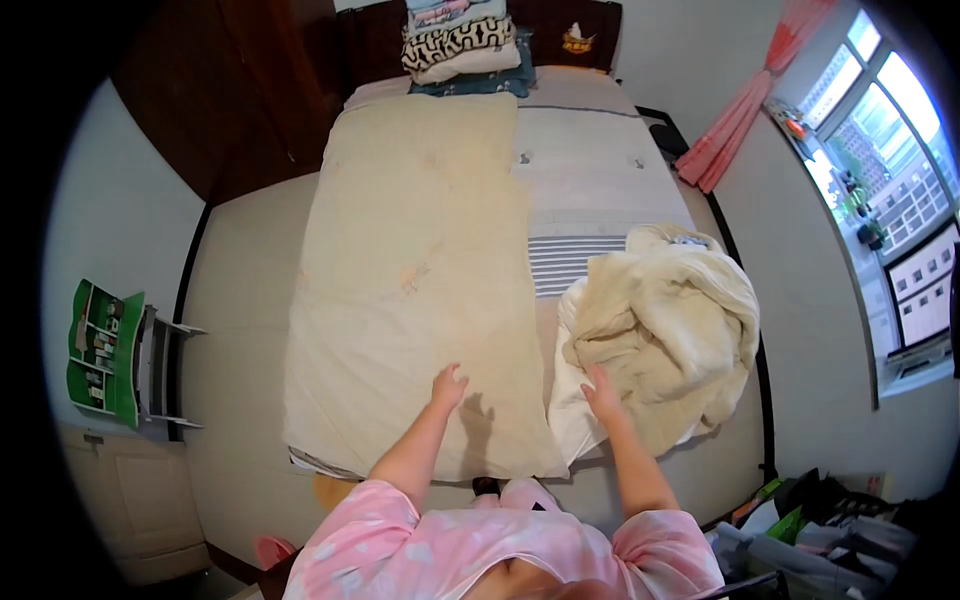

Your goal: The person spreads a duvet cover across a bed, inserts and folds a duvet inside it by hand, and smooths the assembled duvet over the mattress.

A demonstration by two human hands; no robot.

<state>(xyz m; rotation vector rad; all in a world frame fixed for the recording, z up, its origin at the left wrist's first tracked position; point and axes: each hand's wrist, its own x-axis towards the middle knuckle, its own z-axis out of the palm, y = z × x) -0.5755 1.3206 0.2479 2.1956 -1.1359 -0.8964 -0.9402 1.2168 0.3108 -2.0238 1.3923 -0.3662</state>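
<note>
A cream quilt (420, 220) lies spread flat over the left part of the bed, with faint orange-pink patches on it. Above its lower middle is my left hand (449, 386), fingers apart and holding nothing; a shadow falls on the cloth beside it. A thick cream bundle of bedding (670, 320) is heaped on the bed's lower right. My right hand (603, 396) is open at the left edge of this heap, over a white fold; whether it touches the cloth I cannot tell. A striped and white sheet (590, 190) shows between the quilt and the heap.
Folded bedding (460, 45) is stacked on a pillow by the dark headboard (570, 25). A green shelf (108, 350) stands at the left wall, a dark wardrobe (230, 90) at the back left. Right are a pink curtain (735, 120), a window and a pile of items (820, 540).
</note>
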